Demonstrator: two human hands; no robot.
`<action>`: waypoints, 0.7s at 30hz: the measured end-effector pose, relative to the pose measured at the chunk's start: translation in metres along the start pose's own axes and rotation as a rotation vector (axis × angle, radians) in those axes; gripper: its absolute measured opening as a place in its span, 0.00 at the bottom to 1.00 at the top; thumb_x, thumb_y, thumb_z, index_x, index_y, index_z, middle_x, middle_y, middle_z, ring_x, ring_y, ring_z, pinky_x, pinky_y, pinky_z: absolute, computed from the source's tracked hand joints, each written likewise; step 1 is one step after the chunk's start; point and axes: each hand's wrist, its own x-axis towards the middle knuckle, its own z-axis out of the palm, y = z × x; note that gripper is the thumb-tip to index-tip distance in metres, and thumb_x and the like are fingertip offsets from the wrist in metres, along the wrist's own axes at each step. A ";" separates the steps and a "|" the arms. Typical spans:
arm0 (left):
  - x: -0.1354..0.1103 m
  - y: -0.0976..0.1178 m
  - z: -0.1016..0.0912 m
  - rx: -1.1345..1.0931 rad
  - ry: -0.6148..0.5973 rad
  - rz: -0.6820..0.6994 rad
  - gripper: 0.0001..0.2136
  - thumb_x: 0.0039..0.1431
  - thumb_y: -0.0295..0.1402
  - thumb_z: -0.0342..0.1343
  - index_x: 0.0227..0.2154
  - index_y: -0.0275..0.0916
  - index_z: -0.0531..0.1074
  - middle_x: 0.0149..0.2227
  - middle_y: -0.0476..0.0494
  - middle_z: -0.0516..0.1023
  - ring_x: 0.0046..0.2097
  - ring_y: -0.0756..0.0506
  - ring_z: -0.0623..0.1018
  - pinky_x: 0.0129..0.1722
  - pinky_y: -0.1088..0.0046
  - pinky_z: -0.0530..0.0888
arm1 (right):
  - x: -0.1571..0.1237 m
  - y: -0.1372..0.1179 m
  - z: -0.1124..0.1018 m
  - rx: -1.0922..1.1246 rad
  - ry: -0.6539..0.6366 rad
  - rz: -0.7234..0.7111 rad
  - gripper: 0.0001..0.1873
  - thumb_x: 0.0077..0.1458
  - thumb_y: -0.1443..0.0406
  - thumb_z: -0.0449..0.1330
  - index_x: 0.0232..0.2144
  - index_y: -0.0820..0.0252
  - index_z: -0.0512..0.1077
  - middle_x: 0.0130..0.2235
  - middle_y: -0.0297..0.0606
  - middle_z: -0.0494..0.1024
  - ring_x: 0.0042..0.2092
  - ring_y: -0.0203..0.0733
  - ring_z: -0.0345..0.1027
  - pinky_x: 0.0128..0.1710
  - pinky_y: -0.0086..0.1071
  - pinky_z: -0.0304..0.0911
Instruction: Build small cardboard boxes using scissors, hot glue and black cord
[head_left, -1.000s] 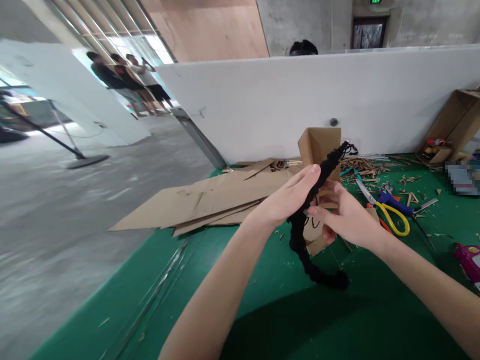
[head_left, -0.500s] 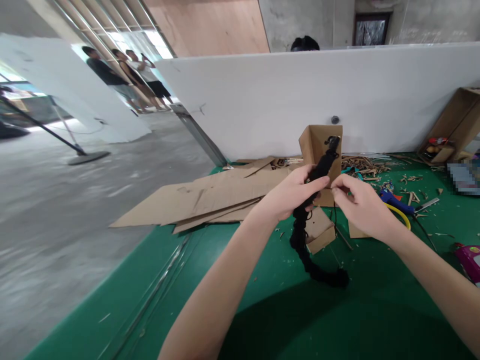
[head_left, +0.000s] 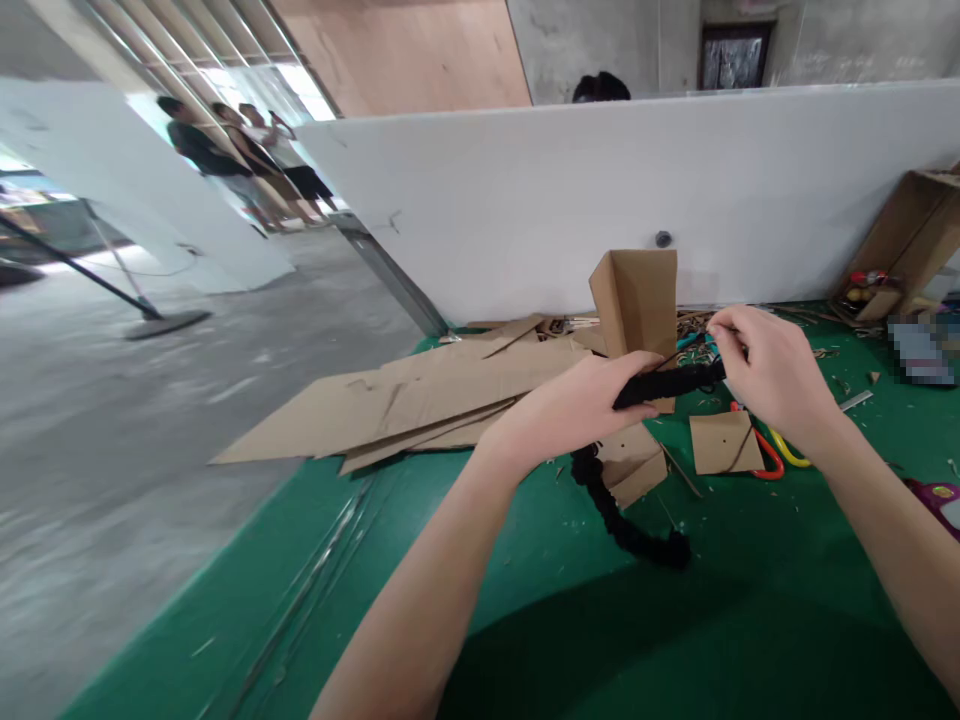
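My left hand (head_left: 574,405) is closed around a long black yarn-wrapped piece (head_left: 667,383), thumb on top. The upper part lies nearly level and points right. Below the hand its fuzzy, lumpy tail (head_left: 619,515) hangs and curves right over the green table. My right hand (head_left: 776,365) is closed at the right end of the piece, with thumb and forefinger pinching a thin black yarn strand (head_left: 686,347) that runs back toward my left hand. The right fingers hide that end. Behind the hands stands an upright folded cardboard piece (head_left: 643,295).
Flat cardboard sheets (head_left: 420,395) lie left on the green table (head_left: 360,590). Small cardboard pieces (head_left: 726,443), red-handled scissors (head_left: 772,460) and scraps lie nearby. A white partition (head_left: 510,210) borders the back; a cardboard box (head_left: 904,235) stands right. Several people (head_left: 240,165) stand far left.
The black piece has tilted from steep to nearly level. My right hand has moved up and right to its far end, drawing the strand. The view has shifted slightly.
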 end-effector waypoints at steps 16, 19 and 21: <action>-0.004 -0.012 -0.018 0.145 0.276 -0.098 0.18 0.67 0.39 0.47 0.55 0.38 0.69 0.46 0.40 0.79 0.43 0.41 0.78 0.40 0.67 0.71 | 0.014 0.040 -0.042 0.412 -0.033 0.259 0.09 0.59 0.56 0.60 0.34 0.54 0.76 0.22 0.30 0.64 0.21 0.33 0.52 0.19 0.30 0.48; -0.005 -0.009 -0.021 0.150 0.037 0.000 0.12 0.65 0.39 0.50 0.41 0.41 0.76 0.39 0.45 0.80 0.39 0.43 0.78 0.36 0.70 0.69 | 0.018 0.043 -0.042 0.194 0.134 0.214 0.09 0.59 0.61 0.59 0.33 0.57 0.76 0.24 0.34 0.71 0.24 0.35 0.58 0.23 0.31 0.52; -0.009 -0.007 -0.027 0.093 -0.074 0.055 0.09 0.62 0.39 0.54 0.34 0.41 0.76 0.33 0.49 0.79 0.34 0.46 0.77 0.33 0.72 0.68 | 0.020 0.049 -0.042 0.123 0.208 0.207 0.09 0.59 0.62 0.58 0.33 0.60 0.76 0.28 0.38 0.76 0.28 0.36 0.64 0.26 0.31 0.56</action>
